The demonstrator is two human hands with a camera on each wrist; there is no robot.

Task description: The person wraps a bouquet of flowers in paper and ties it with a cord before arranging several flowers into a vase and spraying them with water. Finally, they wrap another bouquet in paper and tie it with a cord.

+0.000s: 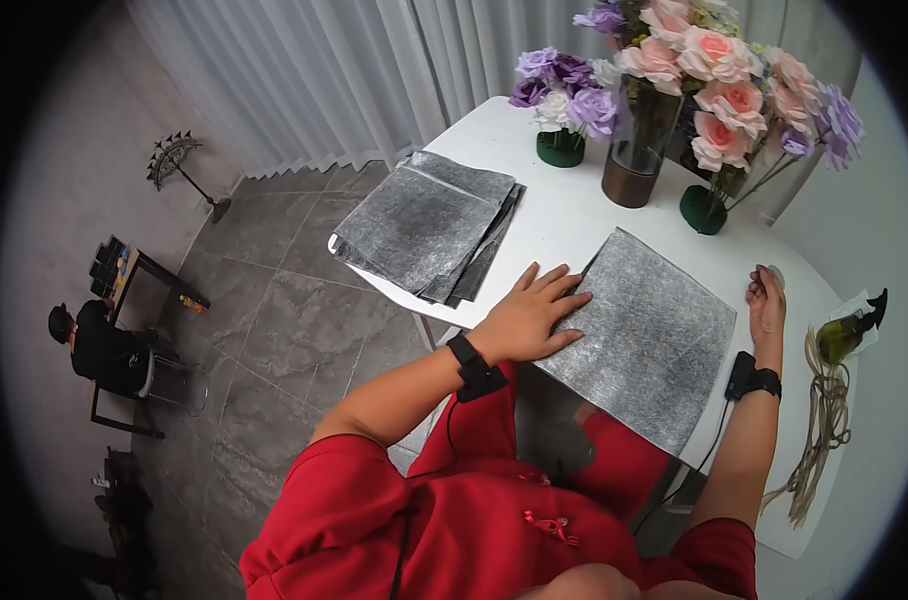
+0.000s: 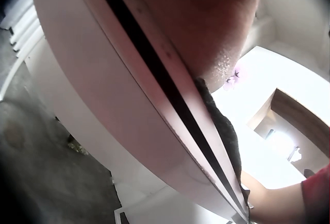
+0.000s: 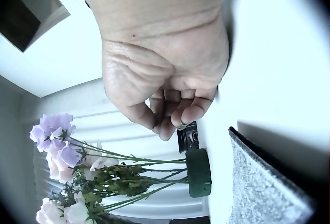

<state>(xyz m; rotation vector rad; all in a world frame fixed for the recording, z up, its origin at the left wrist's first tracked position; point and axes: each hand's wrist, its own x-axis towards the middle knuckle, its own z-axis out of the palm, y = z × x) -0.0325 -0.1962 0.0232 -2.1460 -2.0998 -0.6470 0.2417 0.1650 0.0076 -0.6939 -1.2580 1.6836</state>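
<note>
A grey, fibrous-looking sheet (image 1: 654,340) lies on the white table with its near edge jutting past the table's front edge. My left hand (image 1: 534,315) rests palm down at its left side, fingers spread over the edge of the sheet. In the left wrist view the forearm and palm side (image 2: 206,33) fill the top, and the fingers are hidden. To the right of the sheet, my right hand (image 1: 767,300) lies on its side on the table. Its fingers (image 3: 172,108) are loosely curled toward the thumb, with nothing visible held between them.
A stack of similar grey sheets (image 1: 429,225) lies on the left. Artificial flowers in green bases (image 1: 704,210) and a tall dark vase (image 1: 634,150) stand at the back. Right of the hand are an olive-green bottle (image 1: 842,340) and bundled beige strands (image 1: 814,450). Another person (image 1: 109,345) sits far left.
</note>
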